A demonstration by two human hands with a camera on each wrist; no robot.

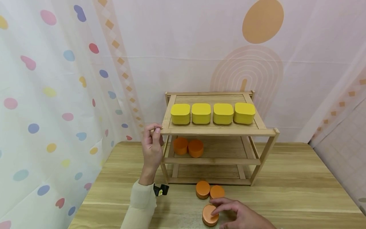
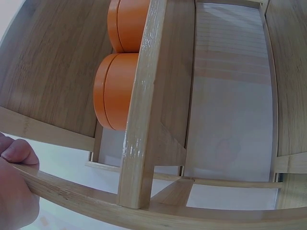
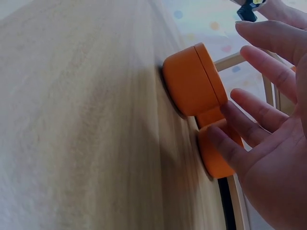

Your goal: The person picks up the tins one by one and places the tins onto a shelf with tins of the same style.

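While the left hand (image 1: 152,146) grasps the front left corner of the wooden rack (image 1: 214,131), its fingers curled about the top rail, the right hand (image 1: 243,216) is released, its fingers spread and nearly straight over the nearest orange container (image 1: 210,215). One fingertip overlaps that lid in the head view; whether it touches, I cannot tell.

The orange containers are short, smooth cylinders with flat round tops, and the wrist views show a thin seam circling each side just below the lid. The nearest one's top looks paler than the others. They number five: three on the bench (image 1: 300,184) and two on the rack's middle tier. Of the three, the nearest stands toward the bench's near edge, while a second (image 1: 203,190) and a third (image 1: 217,191) stand side by side just in front of the rack's lowest front rail. The other two, a left one (image 1: 180,146) and a right one (image 1: 195,148), sit next to each other at the left end of the middle tier.

Four yellow boxes (image 1: 201,114), squarish with rounded corners, form one row along the top tier. The single rack has three tiers and stands toward the bench's back edge, before a patterned curtain (image 1: 177,38).
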